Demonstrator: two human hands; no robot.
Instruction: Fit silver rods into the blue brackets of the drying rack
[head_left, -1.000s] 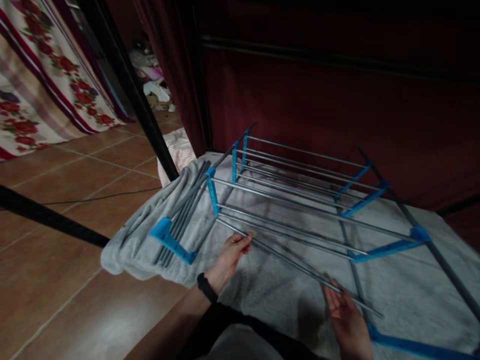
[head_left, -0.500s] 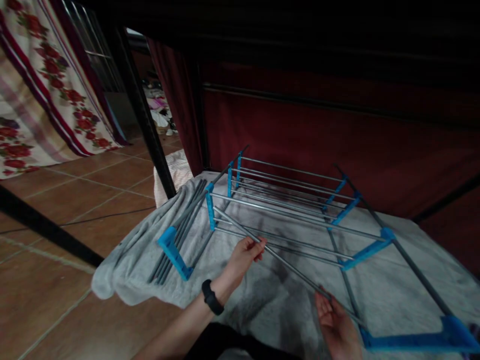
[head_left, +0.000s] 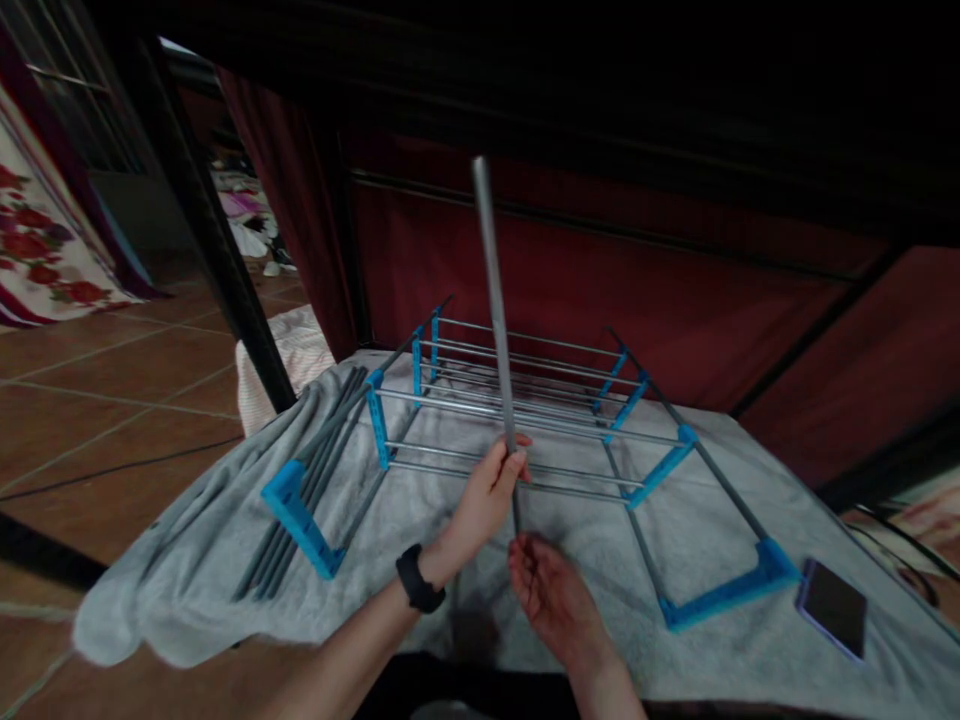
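Head camera looks down on a long grey metal rod point(head_left: 495, 320) held nearly upright, its top leaning slightly to the left against the dark background and its lower end close above the pale grey fleece blanket point(head_left: 187, 590). The left hand point(head_left: 484, 495), with a black wristband point(head_left: 418, 578) on its wrist, is closed around the rod's lower part, thumb and fingers pinching it. The right hand point(head_left: 551, 595) lies just below, palm up and fingers spread loosely, their tips right under the rod's bottom end; whether they touch it cannot be told. Both hands are close together. Just behind them on the blanket stands a low rack of thin metal rails joined by bright blue plastic side pieces point(head_left: 525, 400), with two dark bars running from it towards the viewer and ending in a blue foot on the right. To the left lies a bundle of dark grey tubes with a blue plastic bracket point(head_left: 300, 490) across it. At the far right a dark phone in a lilac case point(head_left: 832, 605) lies flat on the blanket. Dark red fabric panels point(head_left: 675, 300) rise behind the rack, and a brown tiled floor point(head_left: 90, 380) spreads to the left.
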